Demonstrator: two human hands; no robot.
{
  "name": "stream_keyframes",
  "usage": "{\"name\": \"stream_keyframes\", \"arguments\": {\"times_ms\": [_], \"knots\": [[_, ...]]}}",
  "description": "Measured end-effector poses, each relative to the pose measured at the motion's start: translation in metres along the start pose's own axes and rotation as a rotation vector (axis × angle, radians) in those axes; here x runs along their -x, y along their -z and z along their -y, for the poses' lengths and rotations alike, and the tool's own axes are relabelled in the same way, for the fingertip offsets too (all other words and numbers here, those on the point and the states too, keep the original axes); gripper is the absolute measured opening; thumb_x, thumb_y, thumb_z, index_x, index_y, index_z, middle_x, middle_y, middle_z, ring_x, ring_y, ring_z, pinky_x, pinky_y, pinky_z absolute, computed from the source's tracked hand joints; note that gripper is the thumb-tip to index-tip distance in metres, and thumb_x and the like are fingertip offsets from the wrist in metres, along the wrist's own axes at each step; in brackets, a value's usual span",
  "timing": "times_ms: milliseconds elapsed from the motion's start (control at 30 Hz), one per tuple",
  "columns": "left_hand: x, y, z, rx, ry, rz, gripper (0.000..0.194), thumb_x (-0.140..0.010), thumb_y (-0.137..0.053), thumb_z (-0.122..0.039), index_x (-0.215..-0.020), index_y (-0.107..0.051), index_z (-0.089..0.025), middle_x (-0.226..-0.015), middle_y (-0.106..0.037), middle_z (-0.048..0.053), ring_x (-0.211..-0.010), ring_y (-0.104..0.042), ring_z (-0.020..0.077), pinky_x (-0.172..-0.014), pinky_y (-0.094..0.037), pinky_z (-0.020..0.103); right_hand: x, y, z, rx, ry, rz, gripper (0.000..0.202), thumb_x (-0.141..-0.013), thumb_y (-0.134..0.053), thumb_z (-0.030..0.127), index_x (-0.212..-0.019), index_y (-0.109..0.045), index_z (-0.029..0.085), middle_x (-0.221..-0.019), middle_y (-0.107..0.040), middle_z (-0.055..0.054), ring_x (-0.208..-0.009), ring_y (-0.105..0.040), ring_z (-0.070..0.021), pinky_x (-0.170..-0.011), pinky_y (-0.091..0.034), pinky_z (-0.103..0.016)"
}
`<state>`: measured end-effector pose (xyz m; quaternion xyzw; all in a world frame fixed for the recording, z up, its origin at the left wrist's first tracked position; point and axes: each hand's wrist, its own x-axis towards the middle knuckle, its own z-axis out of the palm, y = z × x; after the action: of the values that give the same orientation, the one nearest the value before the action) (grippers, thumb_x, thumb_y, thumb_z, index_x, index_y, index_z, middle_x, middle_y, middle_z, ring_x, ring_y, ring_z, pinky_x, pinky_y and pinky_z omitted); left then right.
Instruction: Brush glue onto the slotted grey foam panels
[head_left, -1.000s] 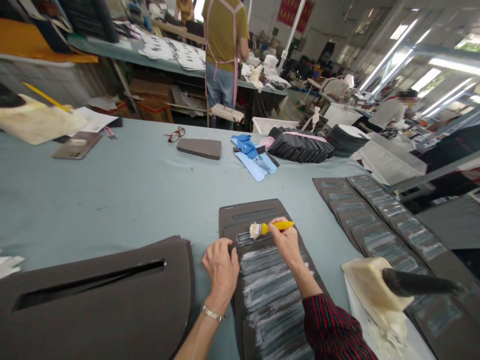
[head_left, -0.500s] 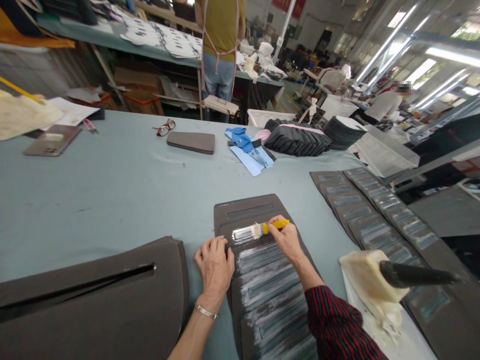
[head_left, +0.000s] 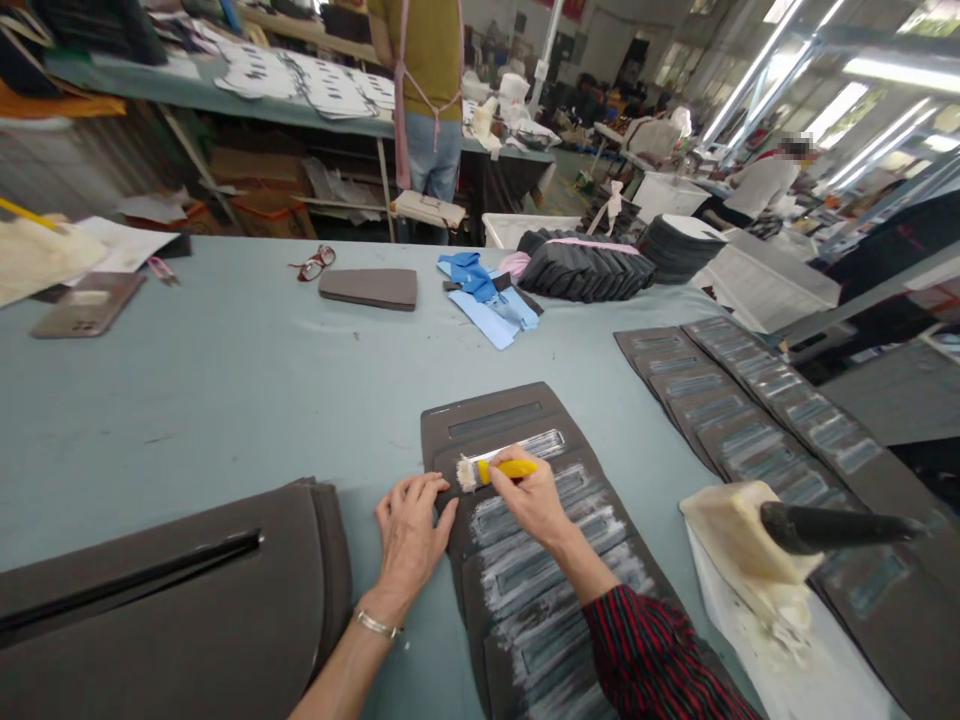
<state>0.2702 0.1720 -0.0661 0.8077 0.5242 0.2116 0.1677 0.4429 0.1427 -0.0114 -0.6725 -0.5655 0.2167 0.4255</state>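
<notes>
Ahead of you lie glasses (head_left: 317, 263) and, farther right, blue cloth scraps (head_left: 491, 313). Off to your left, a phone (head_left: 88, 306) lies near white paper (head_left: 124, 243). Beyond, a person (head_left: 435, 145) in a pink apron (head_left: 401, 150) stands by a long table (head_left: 300, 115).

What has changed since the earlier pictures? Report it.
The right hand has swept the brush leftward to the left end of the slot; white coating now reaches its right end. Nothing was grasped or released; the left hand stays at the left edge of the panels.
</notes>
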Motion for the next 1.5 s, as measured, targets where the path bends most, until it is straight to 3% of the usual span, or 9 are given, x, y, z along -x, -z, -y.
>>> {"name": "stream_keyframes", "arguments": {"times_ms": [167, 400, 533, 800, 967, 1167, 1300, 1400, 1500], "knots": [[-0.001, -0.001, 0.006, -0.021, -0.038, -0.011, 0.019, -0.084, -0.052, -0.035, -0.100, -0.060, -0.028, -0.118, -0.063, 0.004, -0.114, -0.048, 0.0265, -0.095, -0.030, 0.045, 0.003, -0.001, -0.009, 0.029, -0.023, 0.032, 0.016, -0.084, -0.051, 0.032, -0.080, -0.063, 0.022, -0.074, -0.062, 0.000, -0.067, -0.054, -0.0129, -0.066, -0.041, -0.023], [0.000, -0.006, 0.007, -0.018, -0.047, -0.040, 0.019, -0.084, -0.053, -0.036, -0.100, -0.059, -0.028, -0.117, -0.064, 0.002, -0.113, -0.049, 0.0264, -0.094, -0.030, 0.044, -0.019, 0.089, -0.070, 0.205, -0.208, -0.230, 0.018, -0.078, -0.050, 0.034, -0.076, -0.061, 0.019, -0.060, -0.053, 0.003, -0.054, -0.045, -0.0115, -0.056, -0.036, -0.023], [0.000, -0.007, 0.007, -0.019, -0.034, -0.045, 0.018, -0.084, -0.053, -0.036, -0.099, -0.059, -0.028, -0.116, -0.064, 0.003, -0.113, -0.049, 0.0264, -0.093, -0.030, 0.044, -0.022, 0.107, -0.079, 0.307, -0.189, -0.268, 0.020, -0.080, -0.049, 0.035, -0.078, -0.061, 0.019, -0.057, -0.051, 0.003, -0.054, -0.045, -0.0113, -0.056, -0.034, -0.023], [-0.001, -0.005, 0.006, 0.002, -0.004, -0.024, 0.017, -0.083, -0.054, -0.035, -0.097, -0.060, -0.029, -0.116, -0.064, 0.002, -0.113, -0.048, 0.0269, -0.094, -0.030, 0.045, -0.021, 0.095, -0.077, 0.307, -0.212, -0.302, 0.019, -0.079, -0.049, 0.035, -0.075, -0.060, 0.019, -0.056, -0.051, 0.003, -0.052, -0.044, -0.0111, -0.055, -0.034, -0.023], [-0.014, -0.004, 0.002, 0.121, 0.126, -0.065, 0.016, -0.084, -0.052, -0.038, -0.092, -0.062, -0.029, -0.111, -0.066, 0.002, -0.112, -0.049, 0.0257, -0.094, -0.032, 0.044, -0.039, 0.089, -0.054, 0.187, -0.199, -0.373, 0.021, -0.079, -0.052, 0.037, -0.078, -0.059, 0.018, -0.060, -0.054, 0.001, -0.054, -0.046, -0.0117, -0.055, -0.036, -0.024], [-0.046, -0.010, -0.006, 0.079, 0.129, -0.161, 0.021, -0.084, -0.050, -0.031, -0.102, -0.058, -0.026, -0.120, -0.061, 0.005, -0.116, -0.046, 0.0262, -0.096, -0.031, 0.045, -0.069, 0.017, -0.016, -0.075, -0.125, -0.188, 0.021, -0.078, -0.055, 0.038, -0.082, -0.060, 0.018, -0.063, -0.055, 0.002, -0.052, -0.045, -0.0102, -0.054, -0.037, -0.023], [-0.051, -0.013, -0.004, -0.014, 0.121, -0.132, 0.021, -0.082, -0.050, -0.027, -0.101, -0.057, -0.022, -0.118, -0.061, 0.009, -0.114, -0.046, 0.0286, -0.094, -0.029, 0.047, -0.080, -0.027, -0.014, -0.026, -0.094, -0.061, 0.019, -0.076, -0.056, 0.037, -0.080, -0.062, 0.019, -0.060, -0.055, 0.003, -0.052, -0.047, -0.0110, -0.054, -0.038, -0.023], [-0.049, -0.012, -0.004, -0.038, 0.117, -0.129, 0.021, -0.082, -0.049, -0.027, -0.101, -0.056, -0.021, -0.118, -0.061, 0.009, -0.114, -0.045, 0.0287, -0.095, -0.028, 0.047, -0.085, -0.024, -0.028, 0.069, -0.114, -0.064, 0.018, -0.075, -0.056, 0.037, -0.078, -0.062, 0.020, -0.056, -0.054, 0.003, -0.051, -0.047, -0.0118, -0.054, -0.037, -0.023], [-0.048, -0.010, -0.004, -0.032, 0.125, -0.126, 0.020, -0.081, -0.049, -0.027, -0.100, -0.056, -0.022, -0.117, -0.061, 0.007, -0.114, -0.045, 0.0285, -0.095, -0.028, 0.047, -0.091, 0.009, -0.051, 0.170, -0.159, -0.150, 0.019, -0.074, -0.055, 0.037, -0.077, -0.062, 0.020, -0.053, -0.052, 0.004, -0.050, -0.045, -0.0120, -0.053, -0.035, -0.024]]}}
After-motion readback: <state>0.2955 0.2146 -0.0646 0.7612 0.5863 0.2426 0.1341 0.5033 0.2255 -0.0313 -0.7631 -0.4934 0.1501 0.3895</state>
